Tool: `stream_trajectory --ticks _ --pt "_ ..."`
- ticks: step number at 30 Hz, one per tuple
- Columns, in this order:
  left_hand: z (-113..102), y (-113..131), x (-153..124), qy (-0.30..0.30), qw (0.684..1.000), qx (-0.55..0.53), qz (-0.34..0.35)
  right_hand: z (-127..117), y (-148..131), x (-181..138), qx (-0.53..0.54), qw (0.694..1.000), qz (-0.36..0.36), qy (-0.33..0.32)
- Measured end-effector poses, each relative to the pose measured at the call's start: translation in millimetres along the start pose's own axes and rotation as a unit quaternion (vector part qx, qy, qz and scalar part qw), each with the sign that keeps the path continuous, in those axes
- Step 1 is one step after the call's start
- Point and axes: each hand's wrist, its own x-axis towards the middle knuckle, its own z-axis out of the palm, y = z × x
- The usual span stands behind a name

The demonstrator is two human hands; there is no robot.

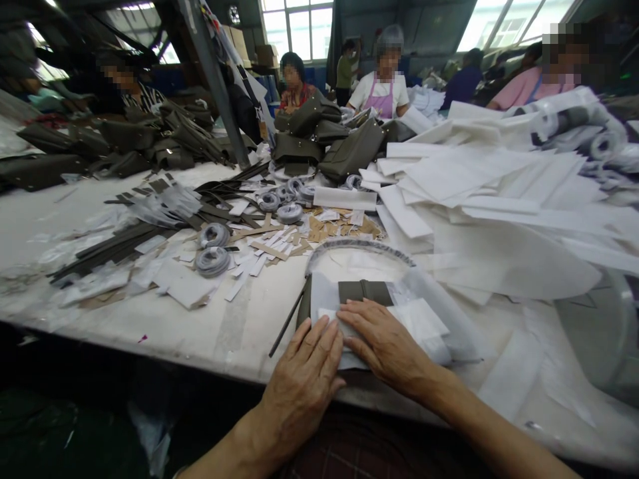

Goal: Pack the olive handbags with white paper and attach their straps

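A dark olive handbag [364, 291] lies flat at the table's front edge, partly covered by white wrapping sheet [422, 319]. Its curved handle [359, 245] is wrapped in clear plastic and arches away from me. My left hand [307, 372] rests on the near left part of the wrapping, fingers stretched out. Over the middle of the bag lies my right hand [382, 339], palm down with fingers extended, pressing on the white sheet. The fingertips of both hands nearly meet. A thin dark strap [288, 318] sticks out at the bag's left side.
White sheets [499, 179] are heaped at the right. Plastic-wrapped coils [213, 261], paper tags [264, 256] and dark straps [120, 246] lie to the left. Olive bags [349, 150] are piled farther back. Several people, one in a purple apron [380, 100], are beyond the table.
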Motion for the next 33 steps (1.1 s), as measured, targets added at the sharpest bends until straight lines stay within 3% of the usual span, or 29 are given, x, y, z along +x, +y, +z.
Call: stream_trajectory --ticks 4,12,18,26,33 --pt "7.1 -1.9 -4.7 0.012 0.999 0.032 0.016 -1.8 0.2 1.8 -0.017 1.000 0.010 -0.017" --pt "20.3 -16.7 -4.0 0.032 0.999 -0.029 0.021 -4.3 -4.4 -12.3 -0.071 0.993 -0.029 -0.089" --pt "22.3 -7.0 -11.1 0.067 0.998 -0.016 -0.008 7.7 -8.1 -20.7 -0.155 0.985 -0.063 -0.045" --pt "15.0 3.8 -14.8 -0.007 0.992 0.125 0.020 23.1 -14.5 -26.5 -0.223 0.972 -0.064 0.019" --pt "29.1 -2.5 -2.1 -0.044 0.988 0.134 0.057 30.9 -17.4 -25.0 -0.236 0.968 -0.034 0.077"
